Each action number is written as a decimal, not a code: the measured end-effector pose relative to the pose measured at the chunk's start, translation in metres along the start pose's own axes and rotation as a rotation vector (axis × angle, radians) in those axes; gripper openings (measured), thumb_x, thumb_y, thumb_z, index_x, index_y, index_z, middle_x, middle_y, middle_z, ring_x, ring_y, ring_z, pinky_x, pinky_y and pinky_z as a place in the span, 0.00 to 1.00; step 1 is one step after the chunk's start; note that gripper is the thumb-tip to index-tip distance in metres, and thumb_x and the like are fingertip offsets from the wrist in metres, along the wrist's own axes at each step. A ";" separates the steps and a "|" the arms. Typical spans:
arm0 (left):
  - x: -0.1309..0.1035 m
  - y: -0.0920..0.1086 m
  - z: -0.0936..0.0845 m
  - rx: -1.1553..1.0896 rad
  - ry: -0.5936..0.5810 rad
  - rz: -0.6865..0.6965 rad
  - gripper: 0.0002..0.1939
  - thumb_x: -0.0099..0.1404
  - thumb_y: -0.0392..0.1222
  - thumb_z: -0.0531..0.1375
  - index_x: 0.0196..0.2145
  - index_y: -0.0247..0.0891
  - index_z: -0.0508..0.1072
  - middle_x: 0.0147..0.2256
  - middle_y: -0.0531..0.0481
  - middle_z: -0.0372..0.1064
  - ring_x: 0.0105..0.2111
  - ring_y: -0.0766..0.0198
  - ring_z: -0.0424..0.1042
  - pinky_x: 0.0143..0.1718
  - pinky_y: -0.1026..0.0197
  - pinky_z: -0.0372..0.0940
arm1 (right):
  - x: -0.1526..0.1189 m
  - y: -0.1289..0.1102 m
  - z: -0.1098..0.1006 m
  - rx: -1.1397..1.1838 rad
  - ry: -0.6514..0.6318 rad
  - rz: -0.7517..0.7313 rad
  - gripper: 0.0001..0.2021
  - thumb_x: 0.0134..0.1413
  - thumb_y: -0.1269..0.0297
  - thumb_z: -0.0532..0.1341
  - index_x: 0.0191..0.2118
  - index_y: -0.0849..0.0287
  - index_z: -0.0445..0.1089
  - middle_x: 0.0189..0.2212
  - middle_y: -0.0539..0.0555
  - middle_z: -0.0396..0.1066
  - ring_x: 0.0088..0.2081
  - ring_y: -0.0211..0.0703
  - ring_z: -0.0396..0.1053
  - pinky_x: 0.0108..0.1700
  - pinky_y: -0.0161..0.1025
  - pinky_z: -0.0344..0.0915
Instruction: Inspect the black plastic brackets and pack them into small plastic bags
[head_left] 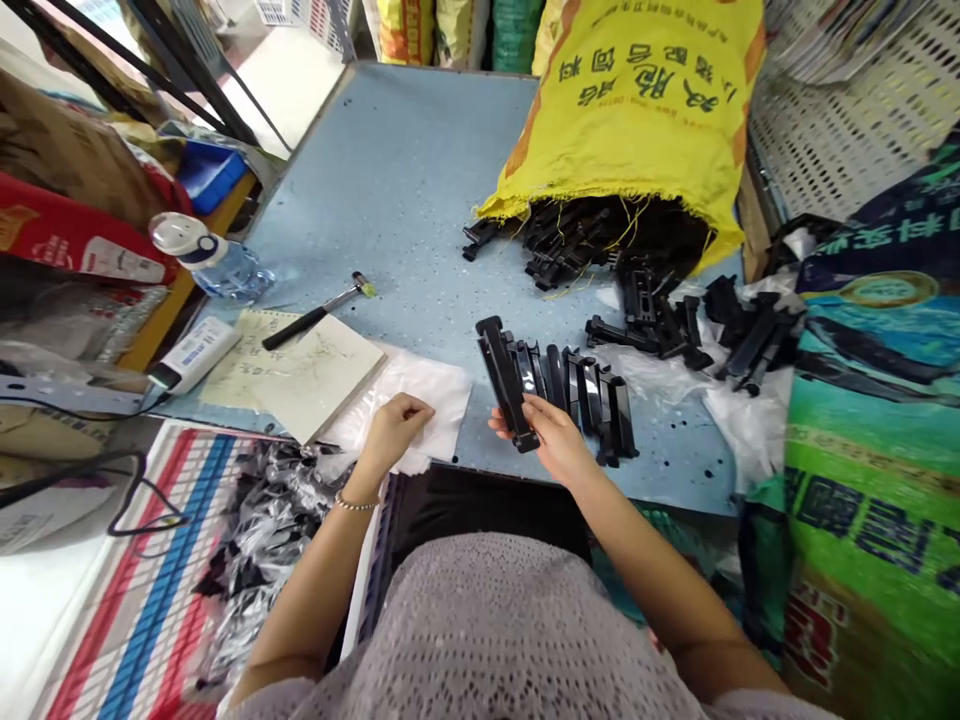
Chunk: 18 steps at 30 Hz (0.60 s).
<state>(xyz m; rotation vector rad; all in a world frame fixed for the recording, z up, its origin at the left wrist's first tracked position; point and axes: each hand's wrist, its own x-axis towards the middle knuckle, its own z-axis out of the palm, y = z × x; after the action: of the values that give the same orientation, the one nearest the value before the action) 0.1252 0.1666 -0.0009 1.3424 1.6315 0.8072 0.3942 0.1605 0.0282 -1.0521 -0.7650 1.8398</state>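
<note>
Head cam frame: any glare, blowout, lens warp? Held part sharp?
Head view: pale surface at top left nearly blown out; head view: white glints on the row of black parts; head view: wide-angle stretch toward the edges, likely in the green bag; head view: the held black part in the right hand looks fairly sharp.

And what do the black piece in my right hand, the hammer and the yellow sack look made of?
Black piece: probably hard plastic, faintly shiny, with moulded-looking ends.
Hammer: shiny shaft suggests metal; dull black grip could be rubber or plastic.
Yellow sack: likely woven plastic, slightly shiny, given its frayed edge and loose threads.
</note>
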 end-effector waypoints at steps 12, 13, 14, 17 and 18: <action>-0.022 0.011 -0.023 0.405 0.134 0.363 0.19 0.66 0.30 0.51 0.41 0.39 0.81 0.47 0.40 0.77 0.48 0.51 0.75 0.55 0.44 0.69 | 0.032 0.027 0.047 0.037 -0.107 -0.009 0.17 0.60 0.45 0.65 0.36 0.55 0.74 0.26 0.52 0.77 0.33 0.46 0.76 0.41 0.44 0.72; -0.022 0.011 -0.025 0.460 0.117 0.372 0.22 0.66 0.28 0.49 0.43 0.39 0.81 0.49 0.39 0.77 0.50 0.50 0.75 0.55 0.43 0.70 | 0.023 0.026 0.042 0.051 -0.176 0.001 0.18 0.62 0.44 0.63 0.35 0.55 0.74 0.22 0.51 0.74 0.29 0.45 0.74 0.37 0.44 0.71; -0.021 0.012 -0.026 0.476 0.099 0.368 0.23 0.66 0.27 0.49 0.46 0.39 0.81 0.50 0.39 0.77 0.51 0.50 0.75 0.55 0.43 0.71 | 0.013 0.025 0.037 0.067 -0.265 0.035 0.19 0.62 0.43 0.63 0.35 0.56 0.74 0.19 0.50 0.71 0.25 0.44 0.72 0.33 0.42 0.70; -0.019 0.013 -0.027 0.407 0.086 0.353 0.25 0.67 0.28 0.49 0.55 0.39 0.77 0.56 0.40 0.74 0.57 0.51 0.74 0.59 0.46 0.71 | -0.010 0.029 0.023 0.143 -0.483 0.287 0.20 0.60 0.43 0.64 0.37 0.59 0.75 0.16 0.48 0.65 0.18 0.41 0.66 0.21 0.37 0.59; -0.019 0.013 -0.027 0.380 0.093 0.347 0.26 0.68 0.29 0.50 0.58 0.39 0.75 0.58 0.40 0.73 0.57 0.52 0.74 0.60 0.47 0.71 | -0.013 0.033 0.020 0.178 -0.506 0.390 0.20 0.58 0.44 0.65 0.37 0.60 0.75 0.16 0.47 0.64 0.16 0.38 0.63 0.18 0.35 0.55</action>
<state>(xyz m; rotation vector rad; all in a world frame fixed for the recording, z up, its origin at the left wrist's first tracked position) 0.1078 0.1522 0.0262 1.9188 1.7067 0.7924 0.3672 0.1330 0.0153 -0.6522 -0.6939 2.5117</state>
